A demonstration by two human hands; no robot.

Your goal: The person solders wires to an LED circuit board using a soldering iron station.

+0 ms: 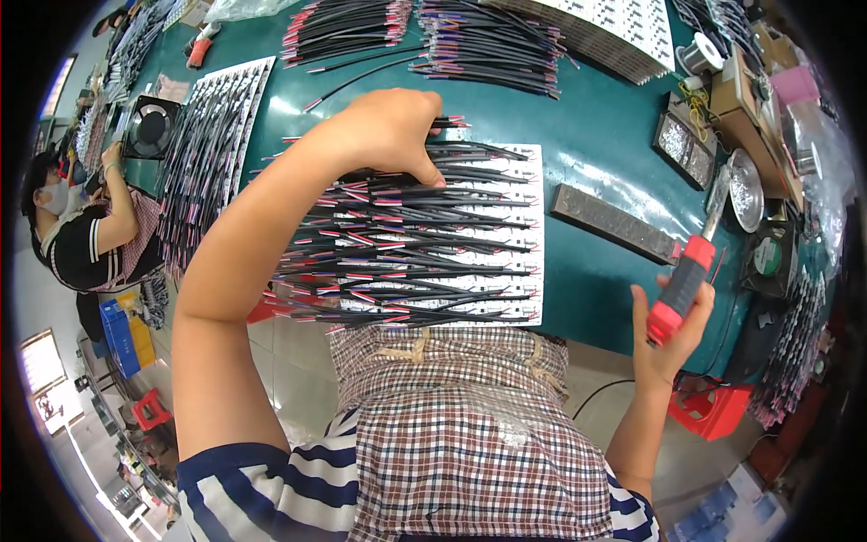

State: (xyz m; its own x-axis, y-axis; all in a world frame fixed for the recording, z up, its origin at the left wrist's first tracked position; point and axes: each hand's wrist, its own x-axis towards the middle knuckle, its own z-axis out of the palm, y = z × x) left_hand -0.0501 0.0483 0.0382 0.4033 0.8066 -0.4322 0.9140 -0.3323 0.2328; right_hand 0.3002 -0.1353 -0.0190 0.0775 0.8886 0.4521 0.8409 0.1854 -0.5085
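Observation:
My left hand [393, 131] is bent over the far side of a white circuit-board panel [535, 181]. Its fingers curl out of sight, around several black cables [449, 123] whose red and white ends stick out beyond it. The thumb points down onto the cables on the panel. Rows of black cables [433, 244] with red, white and blue wire ends lie across this panel. On the right, my right hand [673, 334] is closed around the red and black handle of a soldering iron [684, 289]. The iron's metal tip points away from me, beside a round metal dish [745, 190].
A dark metal bar [614, 223] lies right of the panel. Bundles of black cables [492, 45] and stacked white panels [605, 32] are at the back. Left stands another cabled panel [217, 126]; beyond it a co-worker [90, 217] sits near a fan [152, 126]. Solder spools [700, 54] stand back right.

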